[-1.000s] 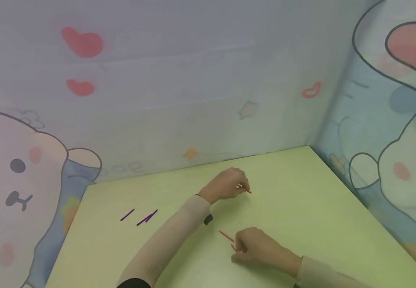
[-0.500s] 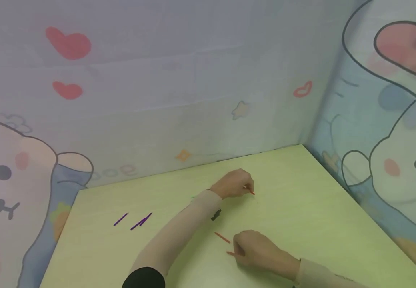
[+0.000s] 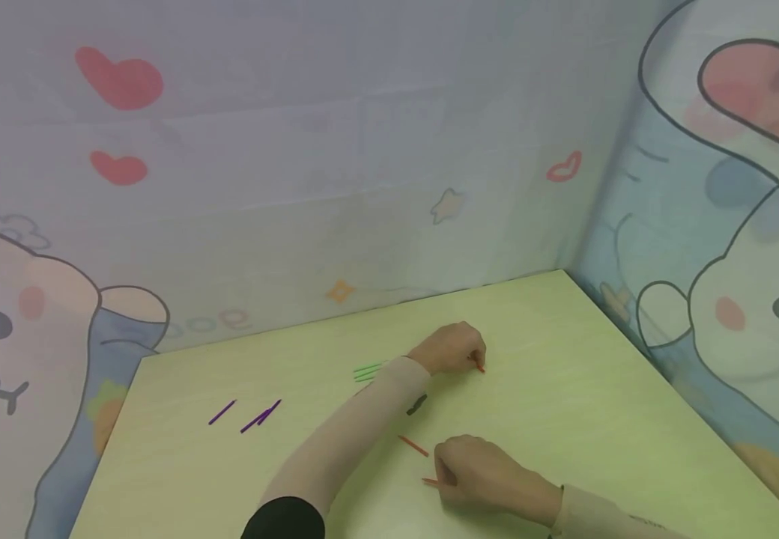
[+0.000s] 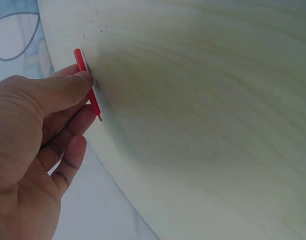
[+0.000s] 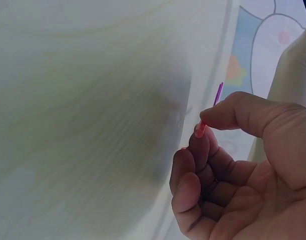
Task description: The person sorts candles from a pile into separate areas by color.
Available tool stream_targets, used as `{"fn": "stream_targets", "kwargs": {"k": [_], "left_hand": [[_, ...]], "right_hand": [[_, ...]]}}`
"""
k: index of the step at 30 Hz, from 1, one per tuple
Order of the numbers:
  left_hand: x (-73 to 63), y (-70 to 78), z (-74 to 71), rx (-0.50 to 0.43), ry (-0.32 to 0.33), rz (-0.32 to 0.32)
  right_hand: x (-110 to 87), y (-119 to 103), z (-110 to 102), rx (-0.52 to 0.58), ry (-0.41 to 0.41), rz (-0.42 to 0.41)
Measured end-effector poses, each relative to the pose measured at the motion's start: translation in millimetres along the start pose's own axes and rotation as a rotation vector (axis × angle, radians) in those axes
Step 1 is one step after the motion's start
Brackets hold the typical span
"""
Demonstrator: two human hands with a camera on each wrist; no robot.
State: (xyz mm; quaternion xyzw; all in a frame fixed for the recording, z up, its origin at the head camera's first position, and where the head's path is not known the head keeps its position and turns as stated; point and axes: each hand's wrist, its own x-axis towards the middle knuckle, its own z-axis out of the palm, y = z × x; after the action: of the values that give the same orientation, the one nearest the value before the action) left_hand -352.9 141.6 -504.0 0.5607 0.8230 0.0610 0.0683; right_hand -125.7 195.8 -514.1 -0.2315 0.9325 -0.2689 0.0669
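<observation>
At the back of the table my left hand [image 3: 453,348] pinches a thin red stick [image 4: 95,102] between thumb and fingertips. In the left wrist view this stick has a narrow nub at one end and lies close over the table surface. Nearer the front, my right hand [image 3: 477,473] pinches another red stick [image 3: 431,483]; its end [image 5: 200,131] shows at the thumb tip in the right wrist view, and the fingers hide the rest. A third red stick [image 3: 413,445] lies on the table just left of the right hand.
Several green sticks [image 3: 366,371] lie side by side behind the left sleeve [image 3: 345,430], which partly covers them. Purple sticks lie at the left, one apart [image 3: 222,412] and two crossing [image 3: 260,416]. Printed cloth walls [image 3: 282,247] border the pale table [image 3: 565,359].
My left hand has shifted slightly right with its stick, and the green sticks have come into view behind the sleeve. The stick in my right hand has turned to point left. The view has shifted slightly.
</observation>
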Motion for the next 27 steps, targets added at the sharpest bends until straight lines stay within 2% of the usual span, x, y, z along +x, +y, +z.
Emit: {"fn": "stream_targets", "kwargs": {"k": [5,15,21,27], "left_hand": [[-0.6,-0.7,0.3,0.008,0.008,-0.008],[0.0,-1.9,3.9,0.040,0.033,0.027],[-1.7,0.5,2.4,0.044,0.024,0.022],[-8.8,0.2,2.0,0.061,0.032,0.015]], "right_hand": [[1.5,-0.3,-0.6,0.005,-0.017,0.003],[3.5,-1.8,-1.0,-0.026,-0.021,-0.012],[6.3,-2.5,-1.7,-0.050,-0.023,-0.023],[8.8,-5.5,-3.7,-0.052,-0.025,-0.031]]}}
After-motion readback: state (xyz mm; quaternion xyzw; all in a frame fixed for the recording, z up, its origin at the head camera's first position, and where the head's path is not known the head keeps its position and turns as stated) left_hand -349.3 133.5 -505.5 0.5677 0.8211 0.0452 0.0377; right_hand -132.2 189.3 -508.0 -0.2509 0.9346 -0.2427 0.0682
